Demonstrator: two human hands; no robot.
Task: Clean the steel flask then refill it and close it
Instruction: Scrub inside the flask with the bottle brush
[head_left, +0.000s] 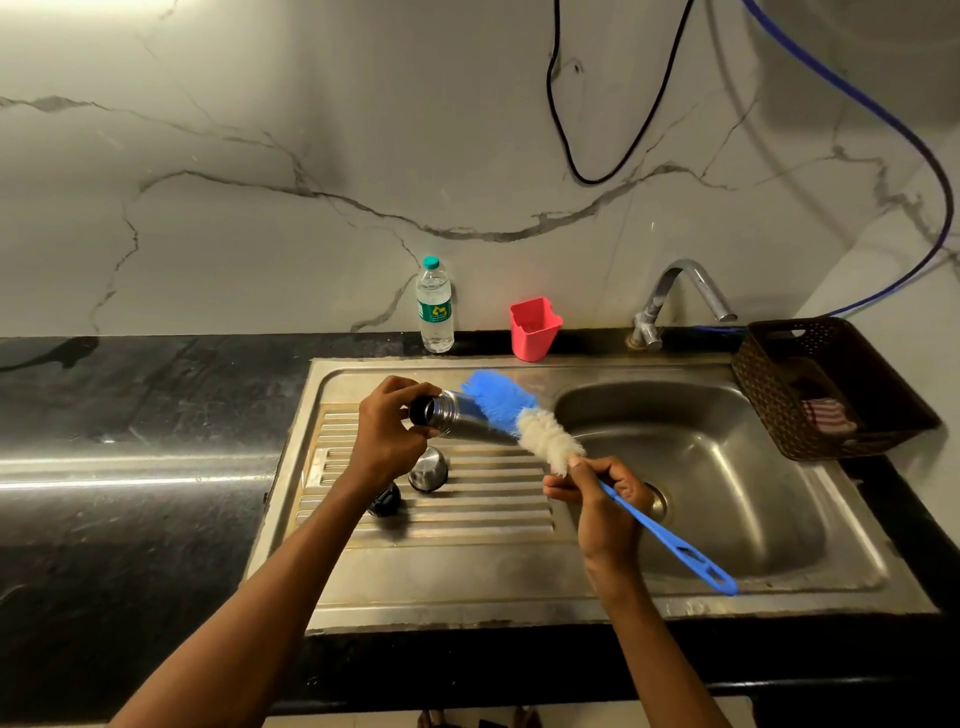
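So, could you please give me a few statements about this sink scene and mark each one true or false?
1. The left hand grips the open steel flask near its mouth. True.
2. The blue-and-white bottle brush is pushed deep inside the flask. False: its bristles lie outside, against the flask's side.
3. The right hand holds the brush's blue handle. True.
4. The pink plastic cup stands in the sink basin. False: it stands on the counter behind the steel sink.
5. The round steel cap is screwed onto the flask. False: it lies on the ribbed drainboard.
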